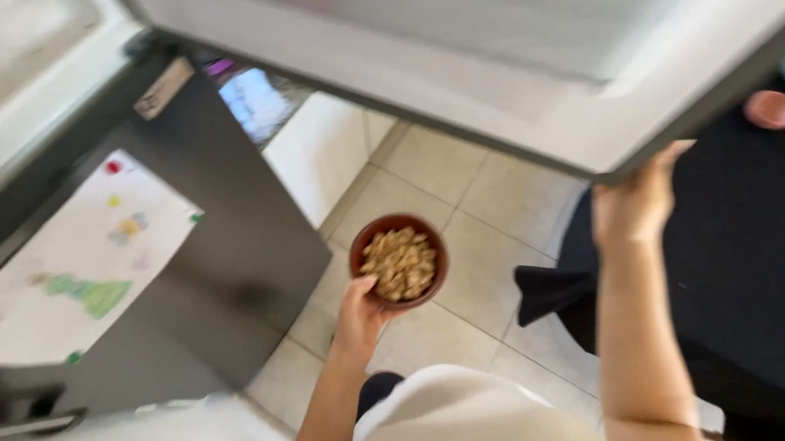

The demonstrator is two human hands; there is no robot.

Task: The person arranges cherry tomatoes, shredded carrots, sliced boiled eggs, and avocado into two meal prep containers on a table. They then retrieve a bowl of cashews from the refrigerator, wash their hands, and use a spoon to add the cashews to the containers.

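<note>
My left hand grips the near rim of a small brown bowl filled with pale tan cereal pieces, held over the tiled floor. My right hand reaches up and holds the lower edge of an open refrigerator door that spans the top of the view. The picture is blurred by motion.
The dark grey refrigerator body stands at left with a child's drawing stuck on its side. Beige floor tiles lie below. A table with a dark cloth is at right, with a pink round object on it.
</note>
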